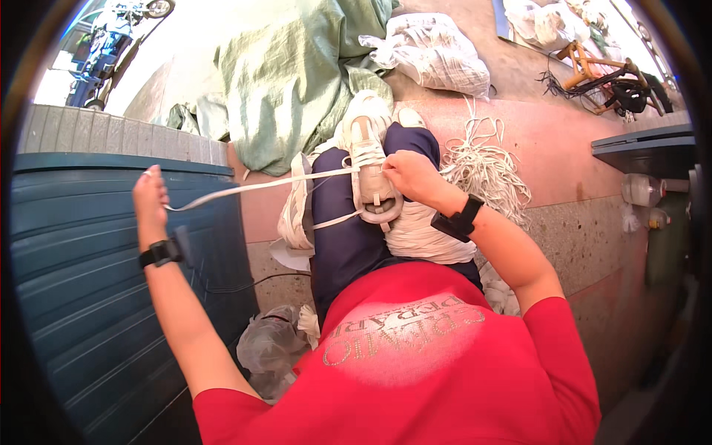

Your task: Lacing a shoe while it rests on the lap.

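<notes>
A beige sneaker (pixel 368 159) rests on my lap, its toe pointing away from me and white laces crossing its upper. From the eyelets a white shoelace (pixel 256 187) stretches out to the left, nearly straight. My left hand (pixel 152 196) is closed on the far end of that lace, well out to the side above the blue panel. Close against the sneaker's right side is my right hand (pixel 411 176), its fingers pinched together; what lies between them is hidden. Another pale shoe (pixel 299 204) sits on its side by my left leg.
A tangled heap of white laces (pixel 486 167) lies to the right. Ahead are a green tarp (pixel 285 81) and a stuffed white bag (pixel 434 55). Blue slatted panels (pixel 126 289) stand on the left. At far right are a wooden stool (pixel 593 70) and clear plastic bottles (pixel 642 190).
</notes>
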A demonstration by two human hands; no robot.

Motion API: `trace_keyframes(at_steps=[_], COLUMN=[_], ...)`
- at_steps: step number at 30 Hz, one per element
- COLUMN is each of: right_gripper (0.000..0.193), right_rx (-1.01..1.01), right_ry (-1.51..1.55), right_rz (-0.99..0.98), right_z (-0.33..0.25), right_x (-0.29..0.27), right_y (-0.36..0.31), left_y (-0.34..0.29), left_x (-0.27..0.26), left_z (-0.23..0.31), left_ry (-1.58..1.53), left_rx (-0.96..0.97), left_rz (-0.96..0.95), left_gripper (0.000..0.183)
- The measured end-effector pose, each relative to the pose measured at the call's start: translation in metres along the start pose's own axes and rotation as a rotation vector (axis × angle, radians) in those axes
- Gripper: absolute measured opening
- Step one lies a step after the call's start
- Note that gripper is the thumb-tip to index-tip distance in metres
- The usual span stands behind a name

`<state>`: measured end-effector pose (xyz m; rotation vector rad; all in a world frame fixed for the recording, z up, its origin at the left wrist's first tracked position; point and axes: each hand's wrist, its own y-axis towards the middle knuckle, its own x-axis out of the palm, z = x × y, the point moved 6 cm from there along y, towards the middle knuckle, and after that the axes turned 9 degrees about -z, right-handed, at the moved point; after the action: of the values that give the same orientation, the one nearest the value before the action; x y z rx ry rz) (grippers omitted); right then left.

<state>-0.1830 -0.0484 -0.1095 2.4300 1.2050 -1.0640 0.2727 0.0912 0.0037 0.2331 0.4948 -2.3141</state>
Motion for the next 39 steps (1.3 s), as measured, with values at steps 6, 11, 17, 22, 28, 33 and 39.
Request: trace_keyframes(at_steps=[6,11,17,22,28,33,39], right_gripper=[0.007,0.013,0.012,0.02,0.022,0.026,0.038], right_rx=[-0.036,0.124,-0.029,-0.134,-0.092,-0.115,0.176], right_ry=[-0.405,-0.077,-0.206,-0.398,-0.138,-0.054,-0.109], right_rz=[0.071,-0.015,-0.085,-0.095,-0.261,-0.123,-0.168], right_z=[-0.013,0.005,-0.002,-0.023,-0.014,-0.012,0.012], right_x=[0.013,0.015,0.011,0.013,0.014,0.002,-0.039], right_y=[0.009,0.024,0.019,0.023,0.031,0.019,-0.017], left_y=[-0.06,-0.12,-0.16,-0.158,-0.151,-0.148,-0.132], left_x=[0.199,0.294,0.322,0.321,0.32,0.331,0.279], left_z=[-0.085,-0.072,-0.049,-0.054,-0.058,-0.058,-0.033], left_ry=[0.117,0.036,1.017,1.058,0.908,1.013,0.401], left_rx=[-0.019,0.049,0.796,0.729,0.679,0.699,0.134], left_rz=[-0.534,-0.753,-0.36,-0.335,-0.394,-0.481,-0.856], left_gripper=[0.054,0.022,0.009,0.008,0.006,0.01,0.009])
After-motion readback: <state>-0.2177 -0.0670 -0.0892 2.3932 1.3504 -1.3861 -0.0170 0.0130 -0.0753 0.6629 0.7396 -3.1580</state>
